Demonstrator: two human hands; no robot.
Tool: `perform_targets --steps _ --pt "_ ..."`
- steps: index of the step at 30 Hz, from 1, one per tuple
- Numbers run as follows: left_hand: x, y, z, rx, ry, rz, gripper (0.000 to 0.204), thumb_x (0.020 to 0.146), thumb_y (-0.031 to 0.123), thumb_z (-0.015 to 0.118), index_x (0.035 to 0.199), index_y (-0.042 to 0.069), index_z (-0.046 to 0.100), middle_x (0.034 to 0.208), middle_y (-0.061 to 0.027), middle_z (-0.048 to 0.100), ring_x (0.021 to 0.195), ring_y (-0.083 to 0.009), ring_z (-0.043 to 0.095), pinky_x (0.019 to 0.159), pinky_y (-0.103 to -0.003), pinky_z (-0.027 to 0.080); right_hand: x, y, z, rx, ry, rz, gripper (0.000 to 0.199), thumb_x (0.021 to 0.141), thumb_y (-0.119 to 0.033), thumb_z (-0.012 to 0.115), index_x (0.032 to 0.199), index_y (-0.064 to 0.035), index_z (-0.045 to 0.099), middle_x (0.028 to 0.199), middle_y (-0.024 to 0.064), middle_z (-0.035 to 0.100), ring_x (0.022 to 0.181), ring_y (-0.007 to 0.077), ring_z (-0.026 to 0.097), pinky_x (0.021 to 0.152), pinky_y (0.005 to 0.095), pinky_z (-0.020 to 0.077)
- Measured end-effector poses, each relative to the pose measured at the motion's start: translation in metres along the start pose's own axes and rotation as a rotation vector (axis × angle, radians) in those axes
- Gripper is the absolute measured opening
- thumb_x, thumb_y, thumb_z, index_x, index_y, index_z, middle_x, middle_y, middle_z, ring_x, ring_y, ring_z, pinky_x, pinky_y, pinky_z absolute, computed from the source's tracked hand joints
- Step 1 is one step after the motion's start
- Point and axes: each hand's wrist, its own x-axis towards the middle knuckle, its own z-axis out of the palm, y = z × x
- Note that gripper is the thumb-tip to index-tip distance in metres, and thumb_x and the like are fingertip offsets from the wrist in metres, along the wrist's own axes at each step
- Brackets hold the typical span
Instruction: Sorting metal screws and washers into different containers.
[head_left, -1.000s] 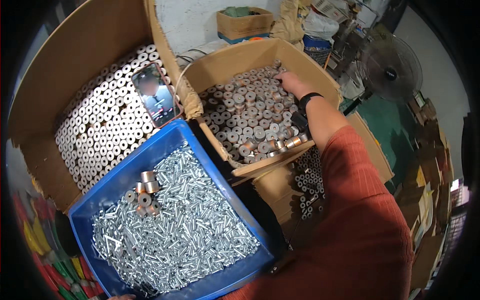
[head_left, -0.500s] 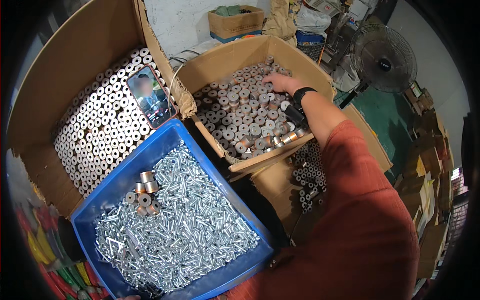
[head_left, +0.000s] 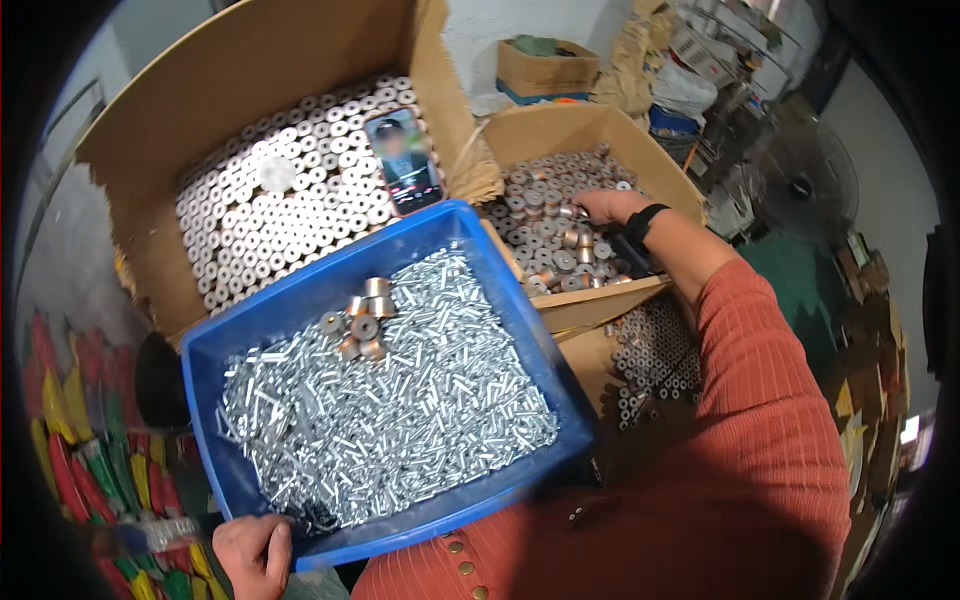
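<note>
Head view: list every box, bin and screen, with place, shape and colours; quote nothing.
Smartphone: lying on the upright metal sleeves, lit screen, dark frame.
Large cardboard box: upper left, brown, flaps open.
Smaller cardboard box: upper middle, brown, holding loose metal bushings; right hand inside.
Blue plastic bin: centre, rectangular, full of silvery pins; left hand at its near corner.
Far cardboard box: background, brown.

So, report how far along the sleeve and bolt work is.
Done: a few metal sleeves lie on the bolts in the blue bin. In hand: the right hand reaches into the cardboard box of sleeves; the left hand grips the bin's near corner. Left: both remain nearly full.
</note>
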Motion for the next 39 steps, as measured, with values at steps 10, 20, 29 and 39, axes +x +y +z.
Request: perform_targets --steps 10,20,29,39 --pt "-0.001 -0.002 -0.001 -0.147 0.03 -0.021 0.009 0.079 0.01 0.067 0.073 0.002 0.068 0.058 -0.0115 0.056 0.053 -0.0295 0.056 0.053 -0.039 0.04 -0.102 0.004 -0.088 1.606 0.457 -0.027 0.039 0.086 -0.002 0.06 0.125 -0.0037 0.053 0.108 0.0109 0.064 0.086 0.0162 0.061 0.067 0.0247 0.0523" --pt "-0.001 -0.001 -0.001 -0.263 0.14 0.055 0.009 0.08 0.007 0.069 0.076 0.0 0.068 0.068 -0.0164 0.064 0.061 -0.0337 0.064 0.057 -0.038 0.048 -0.187 -0.302 -0.158 0.462 0.428 -0.484 0.029 0.089 -0.029 0.068 0.103 -0.0029 0.069 0.085 0.0075 0.068 0.066 0.0186 0.062 0.06 0.0299 0.0521" --pt "-0.012 -0.014 0.003 -0.314 0.223 0.168 0.01 0.083 0.013 0.069 0.079 0.004 0.071 0.072 -0.0153 0.067 0.066 -0.0331 0.066 0.06 -0.039 0.052 -0.127 -0.39 -0.099 0.05 0.5 -0.156 0.036 0.087 -0.034 0.064 0.09 0.0007 0.073 0.091 0.0236 0.07 0.089 0.0392 0.068 0.079 0.0486 0.0533" --pt "-0.015 -0.021 0.0 -0.312 0.184 0.177 0.015 0.085 0.02 0.068 0.079 0.006 0.072 0.071 -0.0148 0.066 0.066 -0.0337 0.066 0.06 -0.042 0.051 -0.187 -0.522 -0.171 0.544 0.229 -0.334 0.041 0.085 -0.042 0.065 0.078 -0.0012 0.071 0.062 0.0065 0.061 0.049 0.0164 0.052 0.046 0.0321 0.0424"
